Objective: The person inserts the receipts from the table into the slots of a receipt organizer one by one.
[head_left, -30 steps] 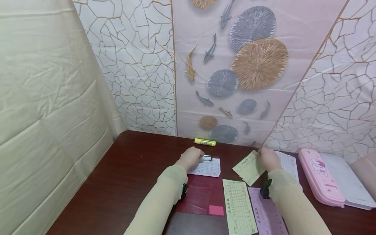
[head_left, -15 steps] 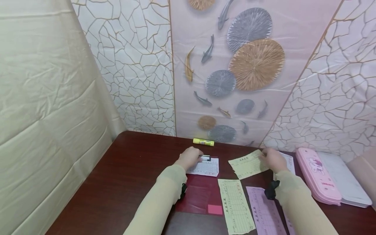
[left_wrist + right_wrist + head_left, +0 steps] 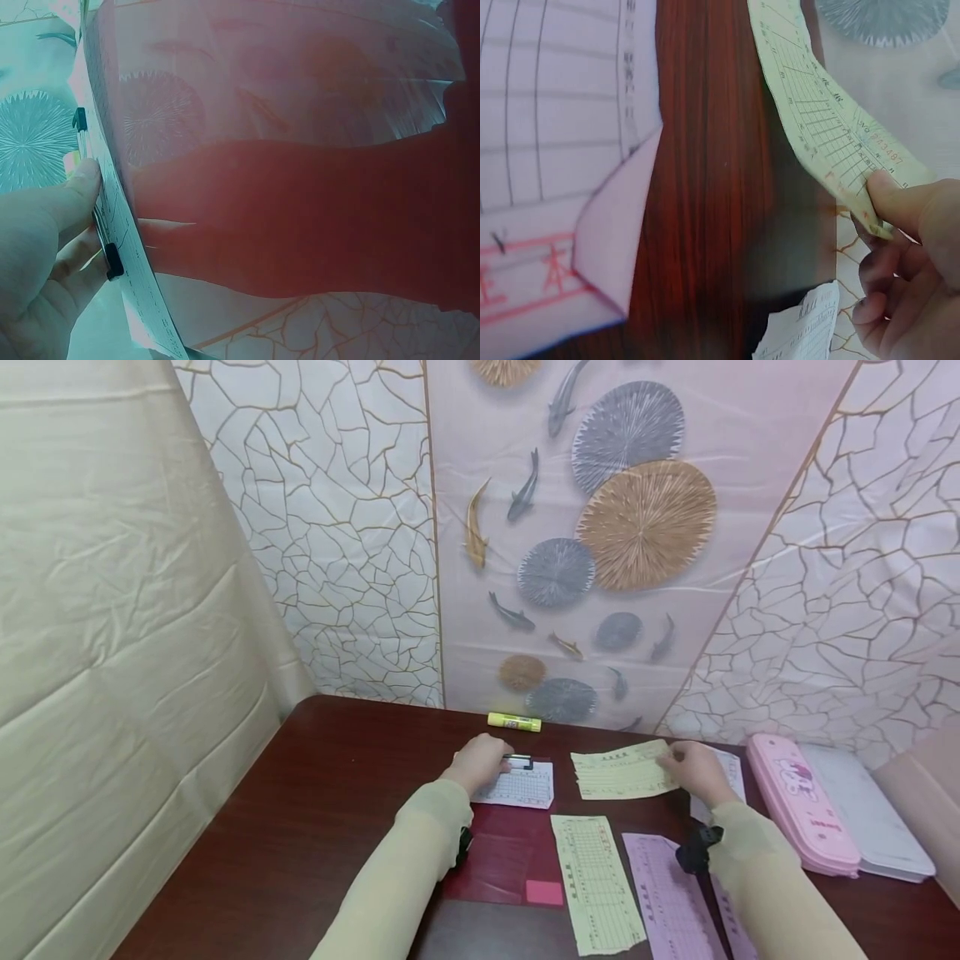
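In the head view my left hand [image 3: 480, 762] grips a black-and-silver clip [image 3: 519, 762] at the top of a translucent red folder [image 3: 495, 852]. Beneath the clip lies a white printed form [image 3: 528, 787]. The left wrist view shows thumb and fingers on either side of the clip [image 3: 112, 261], beside the paper's edge. To the right, my right hand [image 3: 697, 768] pinches one end of a yellow paper slip [image 3: 618, 771] between thumb and forefinger. In the right wrist view this slip [image 3: 810, 105] bends upward toward the hand, whose other fingers are curled.
A second yellow slip [image 3: 596, 881] and a purple slip [image 3: 663, 893] lie near the front. More purple paper is partly hidden under my right forearm. A white slip [image 3: 732, 772], a pink pencil case [image 3: 802, 810] and a pale flat object [image 3: 870, 814] lie right. A glue stick [image 3: 514, 722] lies at the back.
The yellow slip in my right hand has turned from a steep slant to nearly level, lying sideways. My left hand stays on the clip. The whole view has shifted slightly.
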A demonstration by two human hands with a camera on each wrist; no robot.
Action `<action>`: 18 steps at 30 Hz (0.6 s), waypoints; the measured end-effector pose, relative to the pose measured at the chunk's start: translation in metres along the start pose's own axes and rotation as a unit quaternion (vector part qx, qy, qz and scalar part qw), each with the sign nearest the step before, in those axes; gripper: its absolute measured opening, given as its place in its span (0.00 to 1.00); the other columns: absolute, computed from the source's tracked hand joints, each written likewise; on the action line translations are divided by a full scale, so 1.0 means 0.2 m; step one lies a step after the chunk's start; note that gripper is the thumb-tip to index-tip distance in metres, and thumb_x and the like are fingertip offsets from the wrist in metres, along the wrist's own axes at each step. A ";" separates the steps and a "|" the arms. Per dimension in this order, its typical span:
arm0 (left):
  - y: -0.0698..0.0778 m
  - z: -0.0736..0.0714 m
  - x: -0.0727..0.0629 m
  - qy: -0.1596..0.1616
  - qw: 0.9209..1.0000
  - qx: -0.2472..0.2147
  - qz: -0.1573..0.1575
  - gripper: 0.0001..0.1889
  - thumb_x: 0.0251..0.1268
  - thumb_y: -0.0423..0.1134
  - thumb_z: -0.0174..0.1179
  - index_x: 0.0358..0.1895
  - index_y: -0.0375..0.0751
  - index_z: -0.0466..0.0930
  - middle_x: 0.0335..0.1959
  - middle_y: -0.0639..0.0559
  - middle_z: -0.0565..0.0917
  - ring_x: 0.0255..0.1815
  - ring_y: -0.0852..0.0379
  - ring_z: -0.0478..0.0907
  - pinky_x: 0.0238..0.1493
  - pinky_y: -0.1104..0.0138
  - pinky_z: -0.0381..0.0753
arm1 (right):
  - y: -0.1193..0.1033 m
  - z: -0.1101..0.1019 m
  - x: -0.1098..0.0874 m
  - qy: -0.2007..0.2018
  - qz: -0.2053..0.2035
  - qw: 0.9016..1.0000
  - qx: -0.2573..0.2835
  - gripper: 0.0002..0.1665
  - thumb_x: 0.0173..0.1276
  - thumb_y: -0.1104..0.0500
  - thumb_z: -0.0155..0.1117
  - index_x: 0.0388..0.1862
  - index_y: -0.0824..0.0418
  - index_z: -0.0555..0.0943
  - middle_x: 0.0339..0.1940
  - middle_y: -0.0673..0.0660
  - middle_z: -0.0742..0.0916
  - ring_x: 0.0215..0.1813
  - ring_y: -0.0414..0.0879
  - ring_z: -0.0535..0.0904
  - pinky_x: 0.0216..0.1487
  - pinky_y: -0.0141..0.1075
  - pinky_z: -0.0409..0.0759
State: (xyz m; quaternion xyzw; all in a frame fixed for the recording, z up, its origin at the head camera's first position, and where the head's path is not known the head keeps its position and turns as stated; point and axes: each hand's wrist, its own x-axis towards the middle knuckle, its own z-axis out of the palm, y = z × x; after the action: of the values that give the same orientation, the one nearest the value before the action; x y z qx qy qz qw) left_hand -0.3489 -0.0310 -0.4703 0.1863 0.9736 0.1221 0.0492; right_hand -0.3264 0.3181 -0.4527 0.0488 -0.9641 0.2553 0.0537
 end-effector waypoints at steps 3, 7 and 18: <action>0.00 0.00 0.00 0.003 1.000 0.006 0.005 0.15 0.62 0.44 0.62 0.51 0.49 0.84 0.47 0.56 0.85 0.51 0.59 0.79 0.54 0.63 0.78 | -0.03 0.00 -0.01 -0.008 0.008 1.000 0.019 0.15 0.67 0.59 0.59 0.35 0.75 0.79 0.21 0.56 0.80 0.22 0.43 0.70 0.24 0.34 0.68; 0.00 0.00 0.00 0.007 1.000 0.014 0.010 0.14 0.62 0.44 0.62 0.51 0.49 0.84 0.46 0.56 0.85 0.50 0.59 0.80 0.53 0.64 0.78 | -0.06 0.01 -0.03 -0.018 0.023 0.999 0.035 0.17 0.69 0.57 0.58 0.36 0.74 0.79 0.22 0.56 0.81 0.24 0.43 0.70 0.26 0.35 0.68; 0.00 0.01 0.00 0.017 1.000 0.022 0.015 0.14 0.62 0.44 0.62 0.49 0.49 0.85 0.44 0.56 0.86 0.48 0.60 0.80 0.52 0.64 0.79 | -0.14 0.00 -0.09 -0.044 0.105 0.988 0.101 0.23 0.71 0.48 0.56 0.39 0.70 0.80 0.24 0.52 0.78 0.31 0.47 0.68 0.30 0.37 0.64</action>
State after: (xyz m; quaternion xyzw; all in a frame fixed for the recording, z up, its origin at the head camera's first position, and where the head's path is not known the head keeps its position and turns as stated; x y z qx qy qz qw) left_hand -0.3483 -0.0306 -0.4727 0.2001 0.9738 0.1046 0.0268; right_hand -0.3044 0.2959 -0.4420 -0.0368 -0.9347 0.3528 -0.0209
